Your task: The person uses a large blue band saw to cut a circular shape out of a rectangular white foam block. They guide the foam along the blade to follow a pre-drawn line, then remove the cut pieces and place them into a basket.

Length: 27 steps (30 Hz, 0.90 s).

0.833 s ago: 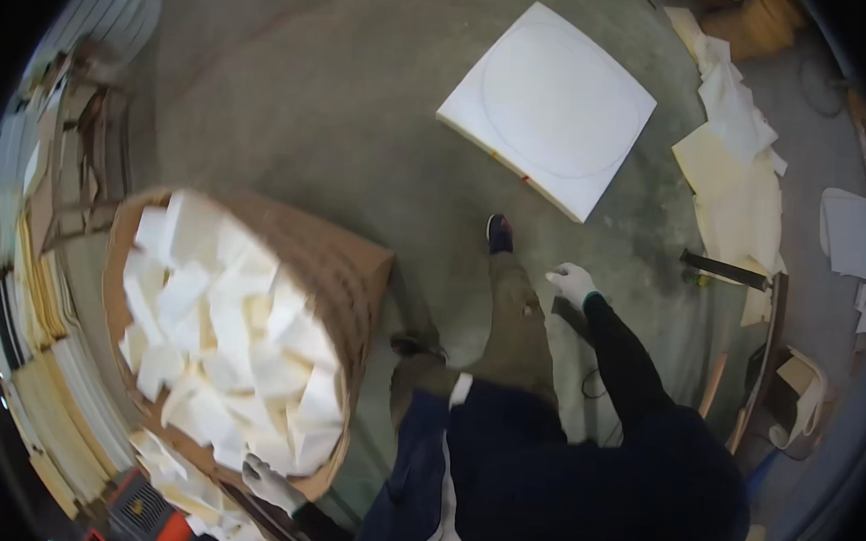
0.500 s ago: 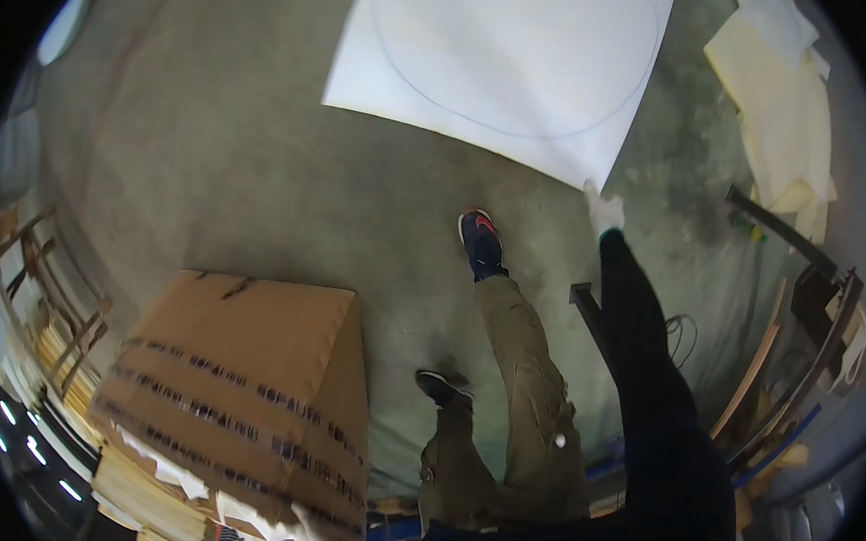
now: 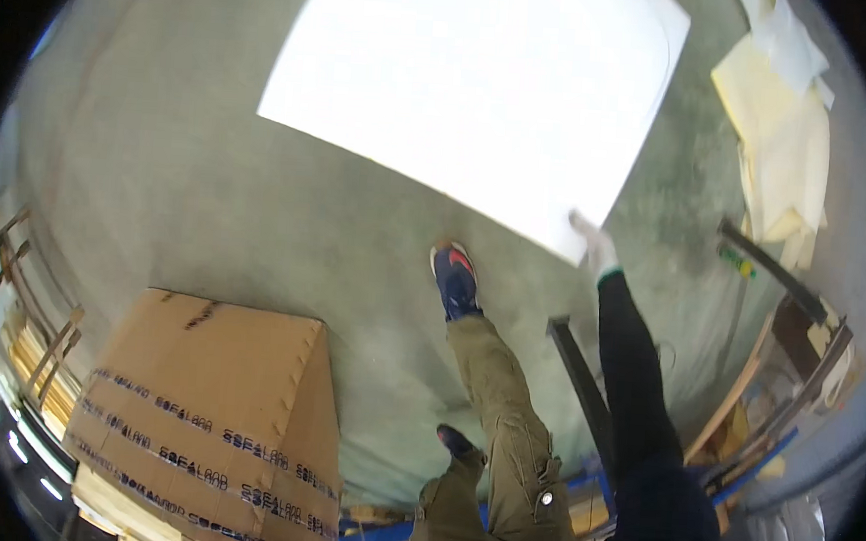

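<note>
My right hand (image 3: 594, 243), in a white glove with a green cuff, grips the near right corner of a large white sheet (image 3: 463, 104). The thumb side lies over the top of the sheet, while the fingers beneath are hidden. Bright light washes out most of the sheet's surface; a faint curved drawn line still shows near its right edge. The sheet's far edge runs out of view at the top. My left hand does not show. Close to my left side stands a big brown cardboard box (image 3: 217, 396) with printed bands of tape around it.
Yellowish and white sheets (image 3: 779, 133) lie on the floor at the right. A dark metal bar (image 3: 584, 389) stands beside my right forearm, another (image 3: 775, 267) farther right near wooden pieces (image 3: 743, 389). Wooden frames (image 3: 51, 356) stand at the far left. Grey concrete floor (image 3: 160, 194) surrounds the sheet.
The white sheet's near edge has come closer to me and shifted left, its right corner drawn along by my right hand. My left hand, earlier by the box's lower side, has left the view.
</note>
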{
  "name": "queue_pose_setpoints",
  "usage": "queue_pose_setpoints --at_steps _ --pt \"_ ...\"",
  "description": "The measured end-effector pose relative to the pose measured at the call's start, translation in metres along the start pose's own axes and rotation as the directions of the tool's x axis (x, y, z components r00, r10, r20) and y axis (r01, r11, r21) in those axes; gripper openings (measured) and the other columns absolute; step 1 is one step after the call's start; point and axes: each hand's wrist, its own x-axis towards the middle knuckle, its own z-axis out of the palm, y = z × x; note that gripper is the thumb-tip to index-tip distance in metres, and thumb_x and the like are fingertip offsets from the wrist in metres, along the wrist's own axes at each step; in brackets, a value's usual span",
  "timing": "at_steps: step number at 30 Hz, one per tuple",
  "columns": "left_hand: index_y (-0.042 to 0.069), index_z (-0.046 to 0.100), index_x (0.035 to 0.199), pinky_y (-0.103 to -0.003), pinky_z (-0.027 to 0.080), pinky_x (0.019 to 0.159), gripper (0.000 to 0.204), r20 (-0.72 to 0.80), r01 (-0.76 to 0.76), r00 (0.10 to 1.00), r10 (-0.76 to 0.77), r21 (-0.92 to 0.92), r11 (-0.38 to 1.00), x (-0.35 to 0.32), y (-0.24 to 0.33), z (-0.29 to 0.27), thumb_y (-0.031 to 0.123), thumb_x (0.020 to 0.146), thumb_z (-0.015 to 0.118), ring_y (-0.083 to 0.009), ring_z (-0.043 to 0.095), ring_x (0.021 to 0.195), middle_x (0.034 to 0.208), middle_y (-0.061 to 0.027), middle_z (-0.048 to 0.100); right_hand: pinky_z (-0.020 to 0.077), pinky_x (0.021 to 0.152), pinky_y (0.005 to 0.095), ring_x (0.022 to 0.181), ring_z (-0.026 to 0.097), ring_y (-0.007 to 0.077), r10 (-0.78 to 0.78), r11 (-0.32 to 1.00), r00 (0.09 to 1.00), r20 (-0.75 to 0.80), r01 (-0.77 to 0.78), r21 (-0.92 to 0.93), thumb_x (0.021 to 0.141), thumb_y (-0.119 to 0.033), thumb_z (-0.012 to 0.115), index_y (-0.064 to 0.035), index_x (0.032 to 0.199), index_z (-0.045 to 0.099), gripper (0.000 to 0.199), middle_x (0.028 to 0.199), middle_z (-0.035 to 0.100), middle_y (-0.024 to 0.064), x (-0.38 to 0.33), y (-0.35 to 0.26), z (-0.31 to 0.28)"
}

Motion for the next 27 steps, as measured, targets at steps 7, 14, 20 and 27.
queue_pose_setpoints --at_steps 7,14,20,27 --pt "-0.004 0.031 0.153 -0.045 0.045 0.109 0.082 0.114 -0.234 0.955 0.272 -0.27 0.934 0.0 -0.042 -0.031 0.029 0.092 0.075 -0.0332 0.051 0.131 0.153 -0.02 0.043 0.0518 0.102 0.0387 0.116 0.066 0.0264 -0.055 0.772 0.98 0.193 -0.081 0.63 0.096 -0.023 0.068 0.0016 0.131 0.06 0.043 0.126 0.067 0.0131 -0.153 -0.041 0.109" --pt "-0.013 0.03 0.151 -0.046 0.025 0.122 0.112 -0.058 -0.557 0.828 0.557 0.027 0.83 -0.005 -0.062 -0.094 0.054 0.079 0.082 -0.0424 0.034 0.145 0.155 -0.0304 0.036 0.0543 0.098 0.0416 0.112 0.069 0.0302 -0.91 0.235 0.264 0.321 0.964 -0.127 0.09 -0.018 0.068 0.0006 0.131 0.062 0.045 0.12 0.072 0.0141 -0.34 -0.195 0.166" --pt "0.002 0.03 0.158 -0.049 0.013 0.127 0.105 -0.222 -0.731 0.681 0.697 -0.246 0.636 -0.044 -0.111 -0.152 0.055 0.08 0.078 -0.0462 0.019 0.153 0.161 -0.0302 0.027 0.0521 0.103 0.0427 0.114 0.067 0.0284 -0.823 -0.553 -0.552 0.134 0.724 -0.413 0.101 -0.021 0.056 0.0012 0.127 0.066 0.035 0.121 0.072 0.0114 -0.606 -0.391 0.178" --pt "0.003 0.062 0.135 -0.043 0.044 0.112 0.061 -0.149 -0.469 0.847 0.511 -0.663 0.584 -0.112 -0.328 -0.183 0.04 0.088 0.074 -0.0356 0.055 0.133 0.141 -0.0218 0.058 0.0526 0.102 0.0422 0.114 0.067 0.0282 -0.672 -0.686 -0.713 0.203 0.701 0.192 0.101 -0.022 0.056 0.0015 0.128 0.064 0.037 0.122 0.071 0.0118 -0.886 -0.356 0.407"
